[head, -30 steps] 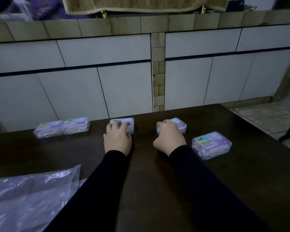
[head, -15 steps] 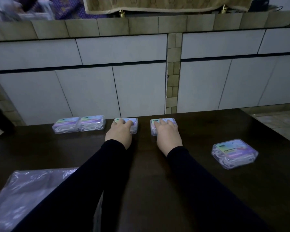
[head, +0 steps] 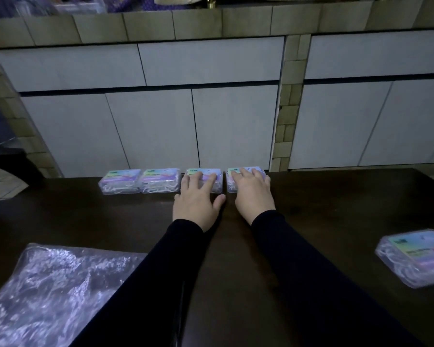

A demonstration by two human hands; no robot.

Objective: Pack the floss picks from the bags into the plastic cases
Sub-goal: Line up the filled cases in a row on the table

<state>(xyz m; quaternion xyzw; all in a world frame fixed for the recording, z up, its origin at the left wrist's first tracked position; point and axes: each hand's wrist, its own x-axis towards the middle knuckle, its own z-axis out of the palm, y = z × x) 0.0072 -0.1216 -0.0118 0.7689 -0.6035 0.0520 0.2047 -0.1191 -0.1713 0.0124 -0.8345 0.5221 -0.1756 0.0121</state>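
Observation:
Several clear plastic cases of floss picks with pastel labels line the far edge of the dark table. The two leftmost cases stand untouched. My left hand lies flat on the third case, fingers spread over its lid. My right hand rests the same way on the fourth case, which sits close beside the third. A fifth closed case lies apart near the right edge. Both arms wear black sleeves.
A crumpled clear plastic bag lies at the near left of the table. Behind the table stands a tiled counter with white cabinet doors. A dark piece of furniture is at the far left.
Both hands have pushed their cases towards the far edge and leftwards, closing the gaps, so the four cases now form a row. The view has shifted left.

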